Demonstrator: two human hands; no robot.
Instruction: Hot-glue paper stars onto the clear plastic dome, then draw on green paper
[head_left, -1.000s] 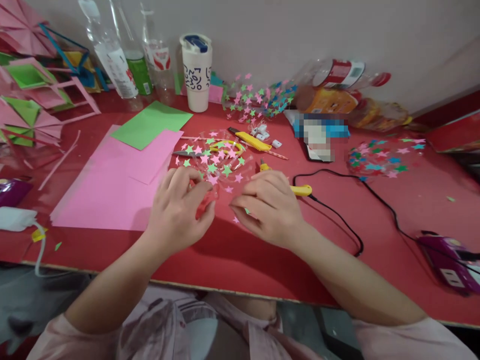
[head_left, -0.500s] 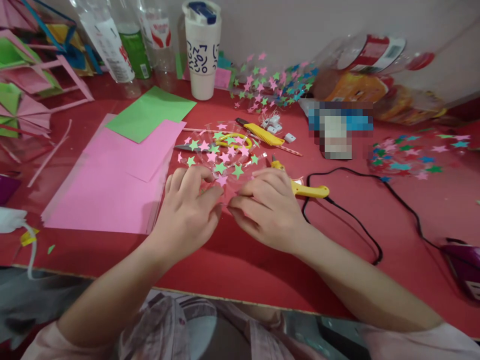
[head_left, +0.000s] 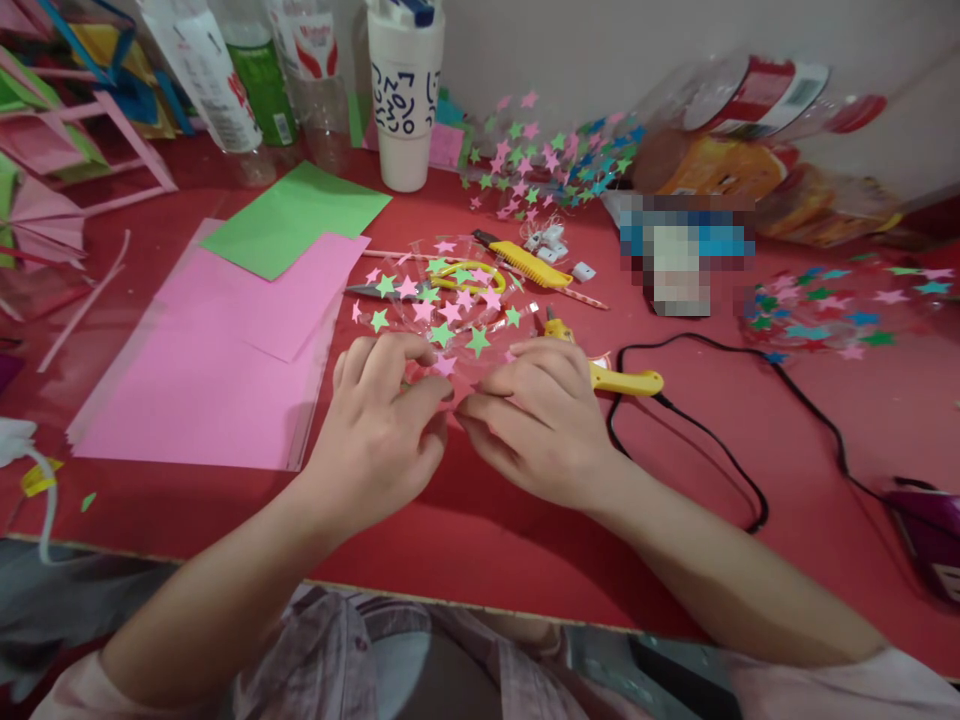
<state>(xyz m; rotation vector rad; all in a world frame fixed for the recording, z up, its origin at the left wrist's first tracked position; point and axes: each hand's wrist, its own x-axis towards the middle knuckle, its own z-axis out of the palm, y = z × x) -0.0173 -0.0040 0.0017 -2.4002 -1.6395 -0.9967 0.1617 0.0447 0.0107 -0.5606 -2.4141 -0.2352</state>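
Note:
In the middle of the table lies a clear plastic piece (head_left: 448, 312) dotted with pink and green paper stars, its strips spread outward. My left hand (head_left: 379, 420) closes in a pinch on its near left edge. Opposite it, my right hand (head_left: 544, 425) pinches the near right edge, the fingertips of both hands a small gap apart. Through the plastic show scissors (head_left: 472, 275) with yellow handles. A yellow glue gun (head_left: 626, 380) lies just beyond my right hand, partly hidden by it. What is directly under my fingertips cannot be seen well.
Pink sheets (head_left: 202, 380) and a green sheet (head_left: 300, 220) lie left. A yellow utility knife (head_left: 532, 265), a white tumbler (head_left: 407, 110) and bottles (head_left: 266, 90) stand or lie behind. Star-covered plastic pieces (head_left: 847, 310) lie right. A black cord (head_left: 814, 410) runs across the right side.
The camera view has shifted slightly. Both hands keep almost the same pose on the plastic piece, their fingertips a little farther apart at most.

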